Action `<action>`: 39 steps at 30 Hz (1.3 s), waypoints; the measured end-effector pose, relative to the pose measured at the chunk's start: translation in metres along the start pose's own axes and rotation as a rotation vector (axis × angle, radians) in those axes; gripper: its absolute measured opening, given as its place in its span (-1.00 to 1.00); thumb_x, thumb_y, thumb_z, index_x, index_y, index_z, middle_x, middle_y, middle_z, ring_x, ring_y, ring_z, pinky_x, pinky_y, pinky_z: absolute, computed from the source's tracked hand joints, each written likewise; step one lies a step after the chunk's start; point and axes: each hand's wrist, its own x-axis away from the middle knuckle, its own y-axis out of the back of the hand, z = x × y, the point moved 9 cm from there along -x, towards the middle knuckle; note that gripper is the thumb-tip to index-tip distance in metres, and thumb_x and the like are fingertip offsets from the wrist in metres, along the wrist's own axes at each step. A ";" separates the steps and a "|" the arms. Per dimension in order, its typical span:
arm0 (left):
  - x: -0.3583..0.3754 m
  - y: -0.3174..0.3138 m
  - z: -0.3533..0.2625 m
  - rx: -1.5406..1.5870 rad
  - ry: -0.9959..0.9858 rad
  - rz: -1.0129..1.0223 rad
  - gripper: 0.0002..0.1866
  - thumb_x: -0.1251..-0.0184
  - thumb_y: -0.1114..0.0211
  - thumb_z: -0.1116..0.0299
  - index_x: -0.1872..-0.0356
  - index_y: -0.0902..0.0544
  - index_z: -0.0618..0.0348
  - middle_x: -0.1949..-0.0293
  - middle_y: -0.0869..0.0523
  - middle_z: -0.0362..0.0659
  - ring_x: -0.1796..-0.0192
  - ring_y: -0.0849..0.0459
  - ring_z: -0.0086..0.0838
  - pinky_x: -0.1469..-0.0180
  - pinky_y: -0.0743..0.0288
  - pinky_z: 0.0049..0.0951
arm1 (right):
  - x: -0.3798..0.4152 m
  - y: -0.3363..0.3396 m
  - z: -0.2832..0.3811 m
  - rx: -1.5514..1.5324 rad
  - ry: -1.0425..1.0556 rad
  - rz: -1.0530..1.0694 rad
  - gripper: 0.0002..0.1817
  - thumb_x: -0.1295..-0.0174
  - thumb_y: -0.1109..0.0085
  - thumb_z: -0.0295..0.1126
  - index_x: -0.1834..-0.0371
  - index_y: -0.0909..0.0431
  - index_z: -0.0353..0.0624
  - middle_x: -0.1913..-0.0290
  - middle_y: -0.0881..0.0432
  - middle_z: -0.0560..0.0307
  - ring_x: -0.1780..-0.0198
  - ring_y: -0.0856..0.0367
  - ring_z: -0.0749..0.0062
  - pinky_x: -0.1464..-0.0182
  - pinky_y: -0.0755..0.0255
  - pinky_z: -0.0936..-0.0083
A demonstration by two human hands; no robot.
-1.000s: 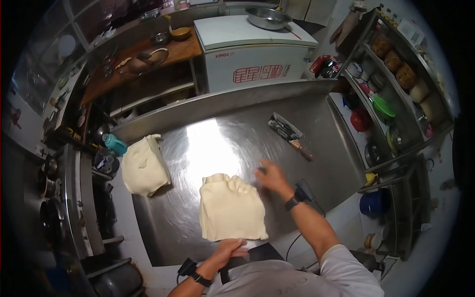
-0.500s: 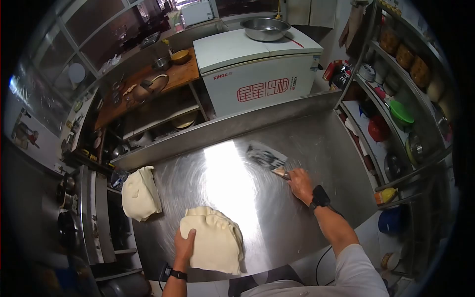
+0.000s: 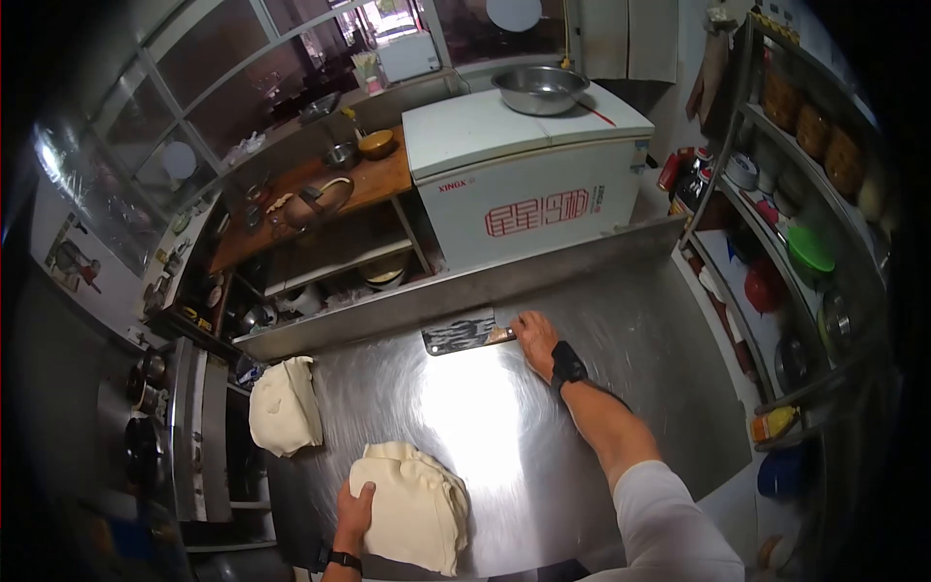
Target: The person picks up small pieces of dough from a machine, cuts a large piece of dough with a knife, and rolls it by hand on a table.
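Note:
My right hand (image 3: 534,339) is closed on the handle of a cleaver (image 3: 464,332). The broad blade, with pale smears on it, lies flat or nearly flat by the back edge of the steel table (image 3: 592,388). My left hand (image 3: 355,504) grips the left side of a thick, folded slab of pale dough (image 3: 412,509) at the front. Its thumb rests on top, while the other fingers are partly hidden at the dough's edge. A second folded piece of dough (image 3: 285,407) sits at the table's left end, touched by neither hand.
Behind the table's raised back edge stands a white chest freezer (image 3: 533,199) carrying a steel basin (image 3: 540,90). A wooden counter (image 3: 281,218) with bowls is at back left. Metal shelves (image 3: 766,228) with jars and bowls line the right side.
My right hand has moved the cleaver left and toward the table's back edge, turning its blade almost parallel to that edge. My left hand stays on the dough. The view has shifted slightly.

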 end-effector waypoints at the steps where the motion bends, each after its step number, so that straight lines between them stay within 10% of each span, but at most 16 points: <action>1: -0.002 0.000 0.000 0.008 -0.007 -0.009 -0.63 -0.43 -0.32 0.33 -0.13 -0.63 0.39 0.02 -0.79 -0.03 0.02 -0.73 -0.34 -0.09 -0.59 -0.29 | 0.000 0.010 0.012 0.001 -0.014 -0.094 -0.73 -0.21 -0.22 -0.50 0.01 -0.59 -0.25 -0.01 -0.59 -0.12 -0.11 -0.54 -0.02 -0.18 -0.46 0.16; 5: -0.004 -0.004 0.015 0.097 0.030 0.013 -0.61 -0.45 -0.32 0.29 -0.15 -0.63 0.38 0.03 -0.78 -0.03 0.04 -0.73 -0.35 -0.06 -0.60 -0.29 | 0.087 -0.011 0.091 -0.573 -0.329 0.005 -0.61 -0.32 -0.30 -0.37 -0.14 -0.54 -0.34 -0.18 -0.59 -0.30 -0.23 -0.55 -0.17 -0.28 -0.46 0.15; 6: -0.006 -0.006 0.017 0.134 0.007 0.039 -0.60 -0.46 -0.31 0.29 -0.16 -0.62 0.37 0.02 -0.78 -0.03 0.03 -0.73 -0.36 -0.06 -0.60 -0.30 | 0.113 -0.028 0.125 -0.643 -0.506 0.422 -0.52 -0.35 -0.35 -0.24 -0.17 -0.52 -0.38 -0.26 -0.58 -0.31 -0.26 -0.58 -0.12 -0.33 -0.45 0.20; 9: -0.005 -0.004 0.007 0.037 0.054 0.048 -0.58 -0.48 -0.30 0.27 -0.20 -0.59 0.38 0.00 -0.77 -0.02 0.02 -0.72 -0.36 -0.07 -0.60 -0.31 | 0.203 -0.055 0.223 -1.045 -0.560 0.543 -0.18 -0.26 -0.43 0.01 -0.42 -0.38 -0.33 -0.36 -0.50 -0.34 -0.33 -0.54 -0.05 -0.41 -0.38 0.22; 16: -0.016 -0.008 -0.001 0.161 -0.010 0.114 -0.57 -0.50 -0.28 0.23 -0.18 -0.60 0.40 0.01 -0.77 0.01 0.03 -0.72 -0.37 -0.06 -0.59 -0.32 | 0.171 -0.002 0.263 -0.672 -0.564 0.654 0.15 0.01 -0.42 0.34 -0.48 -0.30 -0.32 -0.21 -0.50 -0.47 -0.31 -0.49 -0.16 -0.36 -0.39 0.11; 21: -0.012 -0.006 0.000 0.123 -0.048 0.044 -0.58 -0.50 -0.29 0.19 -0.06 -0.65 0.45 0.13 -0.80 -0.05 0.11 -0.73 -0.39 0.02 -0.61 -0.31 | 0.185 -0.034 0.255 -1.139 -0.825 0.487 -0.33 0.10 -0.54 -0.19 -0.10 -0.59 -0.32 0.11 -0.72 -0.03 0.03 -0.70 0.25 -0.06 -0.56 0.41; 28: 0.079 0.004 -0.086 0.011 -0.063 0.081 -0.60 -0.56 -0.21 0.22 -0.13 -0.65 0.40 0.03 -0.78 -0.07 0.04 -0.71 -0.44 -0.04 -0.60 -0.37 | 0.206 0.066 0.242 -1.168 -0.624 0.315 -0.49 0.09 -0.50 -0.37 0.02 -0.60 -0.29 0.18 -0.71 0.06 0.11 -0.65 0.43 0.00 -0.55 0.45; 38: 0.083 -0.158 -0.089 0.121 0.139 0.354 -0.45 -0.41 -0.38 0.06 -0.07 -0.63 0.45 0.15 -0.79 0.04 0.15 -0.76 -0.35 0.05 -0.62 -0.36 | 0.216 0.139 0.091 -0.526 -0.560 0.371 -0.52 0.11 -0.48 -0.34 0.05 -0.69 -0.26 0.11 -0.76 -0.14 0.08 -0.75 0.05 -0.01 -0.61 0.27; 39: 0.081 -0.166 -0.077 0.120 0.141 0.353 -0.45 -0.41 -0.38 0.06 -0.07 -0.63 0.45 0.15 -0.79 0.04 0.15 -0.76 -0.35 0.05 -0.62 -0.36 | 0.226 0.125 0.087 -0.435 -0.542 0.569 -0.39 -0.02 -0.47 -0.22 -0.17 -0.63 -0.25 -0.14 -0.67 -0.23 -0.16 -0.66 -0.06 -0.19 -0.55 0.24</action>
